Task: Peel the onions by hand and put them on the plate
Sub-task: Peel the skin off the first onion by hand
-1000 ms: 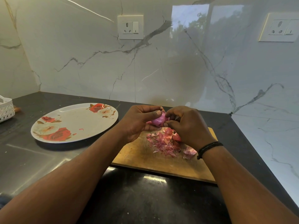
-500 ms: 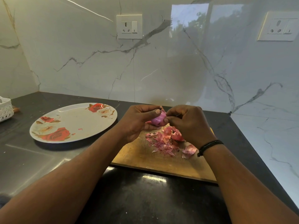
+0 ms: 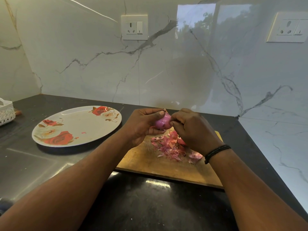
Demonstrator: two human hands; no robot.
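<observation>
One red onion (image 3: pixel 162 122) is held above the far edge of the wooden cutting board (image 3: pixel 150 161): the left hand (image 3: pixel 141 125) cups it with fingers curled round it, and the right hand (image 3: pixel 190 129) pinches at its right side. To peel cleanly, I judge the right fingers should catch only the loose papery layer and draw it down over the onion skins (image 3: pixel 171 145). Near the counter's left edge, the floral plate (image 3: pixel 78 125) holds no onion yet.

Purple onion (image 3: pixel 163 122), rose-patterned white plate (image 3: pixel 75 127), pink peels (image 3: pixel 171 145).
</observation>
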